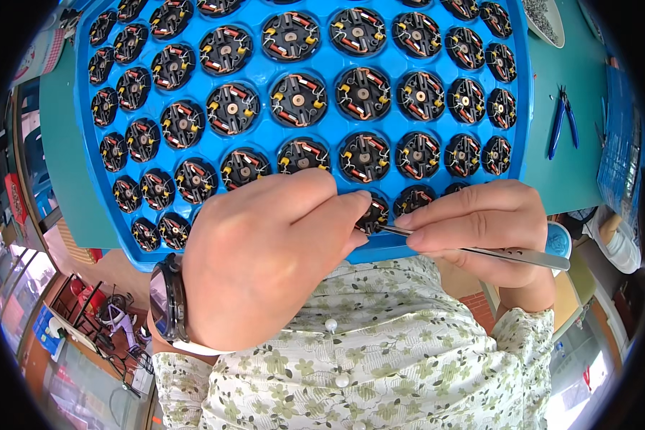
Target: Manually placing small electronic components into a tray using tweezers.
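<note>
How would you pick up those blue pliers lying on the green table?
Probably by the blue-handled pliers' two long handles, coming down from above with the right hand. They lie flat on the green table, handles slightly spread toward the person, with bare table on both sides for fingers.

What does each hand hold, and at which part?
Right hand pinches metal tweezers near their middle. Left hand fingertips rest on a black round part; its hold is hidden.
</note>
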A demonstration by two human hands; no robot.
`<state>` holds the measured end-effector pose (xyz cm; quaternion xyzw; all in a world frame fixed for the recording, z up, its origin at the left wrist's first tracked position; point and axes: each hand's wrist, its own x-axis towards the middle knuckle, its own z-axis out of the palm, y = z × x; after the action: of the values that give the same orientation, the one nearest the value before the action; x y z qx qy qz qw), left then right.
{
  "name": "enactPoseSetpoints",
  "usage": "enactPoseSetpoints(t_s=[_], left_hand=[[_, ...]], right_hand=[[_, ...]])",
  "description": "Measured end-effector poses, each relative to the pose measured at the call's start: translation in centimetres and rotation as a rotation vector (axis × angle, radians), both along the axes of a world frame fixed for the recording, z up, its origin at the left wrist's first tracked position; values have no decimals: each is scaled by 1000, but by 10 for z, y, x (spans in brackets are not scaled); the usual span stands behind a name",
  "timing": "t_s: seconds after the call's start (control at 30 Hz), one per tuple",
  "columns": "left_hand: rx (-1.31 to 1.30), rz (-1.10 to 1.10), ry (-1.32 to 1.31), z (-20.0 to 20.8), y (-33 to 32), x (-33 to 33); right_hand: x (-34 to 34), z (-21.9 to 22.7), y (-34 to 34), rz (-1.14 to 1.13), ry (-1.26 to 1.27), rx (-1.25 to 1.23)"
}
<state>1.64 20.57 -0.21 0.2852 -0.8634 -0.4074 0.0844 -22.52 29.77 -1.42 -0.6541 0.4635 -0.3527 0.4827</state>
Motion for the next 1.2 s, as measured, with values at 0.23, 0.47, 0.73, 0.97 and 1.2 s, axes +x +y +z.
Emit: enactPoseSetpoints(t_s=[0.23, 0.47, 0.73, 0.97, 1.2], left_hand=[[-37, 6, -9, 5, -1, 1], [-60, -25, 16, 23, -6, 13], [-114, -71, 56, 6, -6, 9], [-89, -171, -51, 9, -15, 16], [-72, -86, 38, 17, -16, 19]], right_hand=[[6, 5, 2, -29, 9, 28], [-20, 13, 23, -654, 91, -275], [-17, -44, 40, -841, -177, -435], [5, -50, 52, -896, -206, -388], [12, 8, 20, -492, 226, -317]])
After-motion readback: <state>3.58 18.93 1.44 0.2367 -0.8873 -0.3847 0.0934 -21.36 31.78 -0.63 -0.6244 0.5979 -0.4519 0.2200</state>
